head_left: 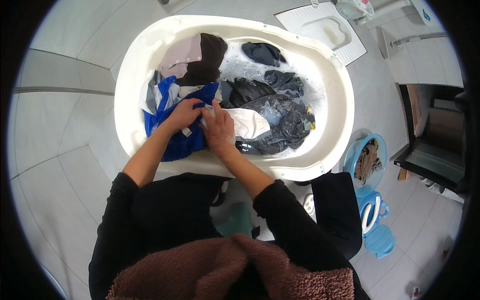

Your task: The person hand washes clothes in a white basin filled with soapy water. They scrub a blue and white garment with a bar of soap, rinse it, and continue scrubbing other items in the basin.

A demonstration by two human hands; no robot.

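A large cream tub [345, 107] holds soapy water and several garments. Toward its left side lies a blue and white garment [185, 145], bunched up. My left hand [184, 116] grips its blue cloth, fingers bent. Close beside it, my right hand [219, 129] pinches the same garment where a white sleeve-like part [250, 123] stretches to the right. The fingertips of both hands almost meet, and the exact fold between them is hidden. Dark wet clothes [285, 117] lie right of my hands. Behind them rests a brown and pale pink garment [200, 59].
Right of the tub stands a clear blue basin [367, 162] with brown clothes, near a blue and white child's potty [372, 215]. A squat toilet [325, 30] is set in the floor at the far right. A dark open cabinet [435, 135] stands farther right.
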